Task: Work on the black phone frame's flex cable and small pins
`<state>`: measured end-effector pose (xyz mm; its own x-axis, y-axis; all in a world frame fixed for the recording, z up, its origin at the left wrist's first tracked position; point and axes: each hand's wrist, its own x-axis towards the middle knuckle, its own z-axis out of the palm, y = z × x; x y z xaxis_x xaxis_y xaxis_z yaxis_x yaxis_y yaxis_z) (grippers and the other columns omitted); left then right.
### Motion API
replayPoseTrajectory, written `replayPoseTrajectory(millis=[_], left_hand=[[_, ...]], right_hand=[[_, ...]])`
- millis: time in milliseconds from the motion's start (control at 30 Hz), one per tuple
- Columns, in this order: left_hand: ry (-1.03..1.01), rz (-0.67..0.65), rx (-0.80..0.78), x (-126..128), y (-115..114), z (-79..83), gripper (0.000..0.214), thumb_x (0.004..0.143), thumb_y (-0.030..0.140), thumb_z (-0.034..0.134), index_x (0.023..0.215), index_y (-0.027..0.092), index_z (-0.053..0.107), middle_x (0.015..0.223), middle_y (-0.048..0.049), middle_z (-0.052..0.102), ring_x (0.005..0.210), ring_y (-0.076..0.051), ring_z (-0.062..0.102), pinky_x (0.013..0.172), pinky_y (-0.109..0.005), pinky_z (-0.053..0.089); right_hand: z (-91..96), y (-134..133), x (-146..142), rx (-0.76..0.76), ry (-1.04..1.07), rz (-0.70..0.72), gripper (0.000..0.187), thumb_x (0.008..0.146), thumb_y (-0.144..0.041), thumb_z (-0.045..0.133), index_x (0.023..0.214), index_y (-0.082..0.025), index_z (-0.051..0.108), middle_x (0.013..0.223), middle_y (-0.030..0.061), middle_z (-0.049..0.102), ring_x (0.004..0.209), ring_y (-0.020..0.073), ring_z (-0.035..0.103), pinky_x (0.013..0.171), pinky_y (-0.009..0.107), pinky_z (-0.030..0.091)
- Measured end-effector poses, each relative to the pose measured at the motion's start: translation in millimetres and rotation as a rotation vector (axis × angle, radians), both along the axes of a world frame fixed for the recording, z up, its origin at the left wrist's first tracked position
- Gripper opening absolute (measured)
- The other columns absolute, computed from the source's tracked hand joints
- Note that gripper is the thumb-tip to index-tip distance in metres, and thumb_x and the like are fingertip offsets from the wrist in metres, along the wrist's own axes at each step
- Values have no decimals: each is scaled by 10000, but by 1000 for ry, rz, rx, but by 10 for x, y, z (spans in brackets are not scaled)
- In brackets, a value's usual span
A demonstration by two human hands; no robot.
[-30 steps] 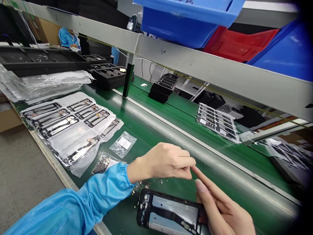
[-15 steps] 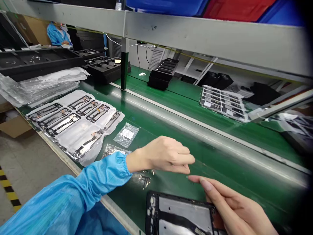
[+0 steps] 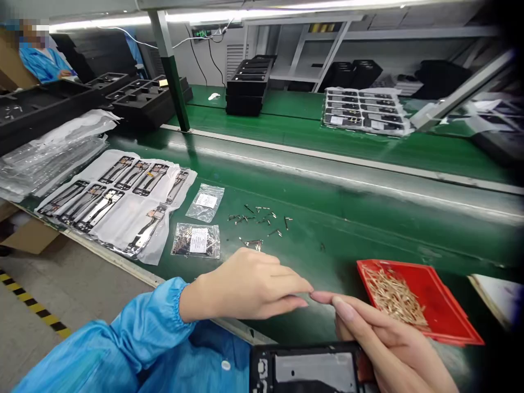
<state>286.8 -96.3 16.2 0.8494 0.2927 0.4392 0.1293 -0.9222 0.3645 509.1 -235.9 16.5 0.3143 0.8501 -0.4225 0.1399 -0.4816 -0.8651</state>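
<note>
My left hand (image 3: 249,284) hovers over the front edge of the green belt, its fingers pinched together at the tips. What they pinch is too small to see. My right hand (image 3: 385,341) meets it fingertip to fingertip, forefinger stretched out, while the rest of the hand holds a black phone frame (image 3: 307,371) at the bottom of the view. Loose small metal pins (image 3: 257,218) lie scattered on the belt beyond my left hand. A red tray (image 3: 446,311) with several gold pins sits just right of my right hand.
Two small clear bags (image 3: 196,240) of parts lie left of the pins. A white sheet with several phone frames (image 3: 118,196) lies at the left. Black foam trays (image 3: 143,98) stand behind it. Across the conveyor is another sheet of frames (image 3: 364,112). Another person in blue (image 3: 43,63) works far left.
The view has tilted down and back, and the red tray has come into sight. Both hands drew nearer to me; their fingertips stay together and the phone frame sits lower in view.
</note>
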Motion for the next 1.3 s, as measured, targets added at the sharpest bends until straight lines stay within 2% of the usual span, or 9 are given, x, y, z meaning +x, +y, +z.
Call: replayPoseTrajectory(millis=[133,300,400,467,567,833,933,1067,1300], left_hand=[[35,11,125,53,-47,-65,271,1150,279,505,1070,188,747,905,23,814,717,-133,687,625,-319,477],[99,-1,252,114,-108,-91,199,1071,128,550,921,161,677,772,10,739,681,-146,658,574,-318,426],[87,12,327,175,-132,-108,252,1060,152,545,816,178,602,702,10,679,624,-151,634,538,-325,398],[87,5,344,202,-132,-113,264,1071,184,531,813,186,585,698,10,674,612,-150,636,535,-324,398],[73,-6,314,187,-118,-99,232,1063,209,543,841,185,606,721,20,692,618,-145,639,541,-329,405],[180,-13,233,81,-112,-73,282,1145,280,471,1025,170,701,826,-10,760,693,-156,666,578,-325,411],[178,-5,249,96,-110,-118,274,1143,288,498,1003,173,704,806,-6,753,680,-158,650,574,-317,402],[191,-19,271,117,-109,-146,208,1092,184,545,931,181,677,797,6,739,680,-164,633,572,-325,411],[309,-54,174,147,-87,-69,200,1087,204,536,927,167,651,831,-27,745,720,-176,683,562,-302,423]], right_hand=[[-99,-14,50,40,6,129,655,892,-763,714,1168,-188,863,604,5,468,477,120,413,369,198,364],[-174,-54,20,121,-33,102,636,923,-746,693,1134,-173,871,617,7,474,472,101,391,367,184,350],[-275,-121,25,62,-2,108,658,927,-733,707,1237,-168,836,622,-9,461,489,98,394,394,180,363],[-339,-156,35,28,27,99,694,914,-733,722,1291,-157,811,612,-21,436,484,102,388,396,188,365],[-377,-172,38,22,33,88,714,907,-750,714,1281,-150,816,619,-19,436,474,105,390,390,199,369],[-296,-156,-12,40,-36,-2,734,871,-798,694,1206,-165,849,615,-16,404,474,112,400,383,203,375],[-313,-157,-23,25,-29,5,761,867,-817,686,1213,-158,847,623,-16,408,470,112,411,380,207,395],[-334,-148,-56,3,-4,5,777,862,-823,687,1218,-151,843,616,-22,398,458,117,424,386,223,442],[-326,-148,-123,20,-6,-22,771,820,-835,713,1181,-171,863,581,-29,383,437,118,400,371,235,446]])
